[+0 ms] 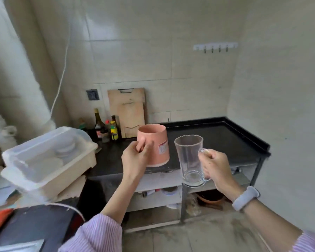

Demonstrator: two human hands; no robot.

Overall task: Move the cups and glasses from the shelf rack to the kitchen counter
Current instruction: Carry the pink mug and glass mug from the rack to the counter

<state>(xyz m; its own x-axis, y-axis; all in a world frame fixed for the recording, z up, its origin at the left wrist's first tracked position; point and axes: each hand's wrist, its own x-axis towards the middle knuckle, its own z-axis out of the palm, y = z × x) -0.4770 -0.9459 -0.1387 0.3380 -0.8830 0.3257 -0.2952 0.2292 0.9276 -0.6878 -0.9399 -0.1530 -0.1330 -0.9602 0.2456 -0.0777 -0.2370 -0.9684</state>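
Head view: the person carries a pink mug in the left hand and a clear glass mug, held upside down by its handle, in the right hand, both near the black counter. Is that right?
Not quite. The glass mug is upright, its open mouth facing up, as the head view shows. The rest holds: the right hand holds it by the handle, the left hand carries the pink mug, and both are near the black counter.

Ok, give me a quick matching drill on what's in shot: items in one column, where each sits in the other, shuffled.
Items:
1. pink ceramic mug
2. clear glass mug
3. wooden cutting board
4. white wall hook rail

Places:
A. leaning against the tiled wall
B. in the right hand
C. high on the wall
D. in the left hand

Pairs: 1-D, 2-B, 3-A, 4-C
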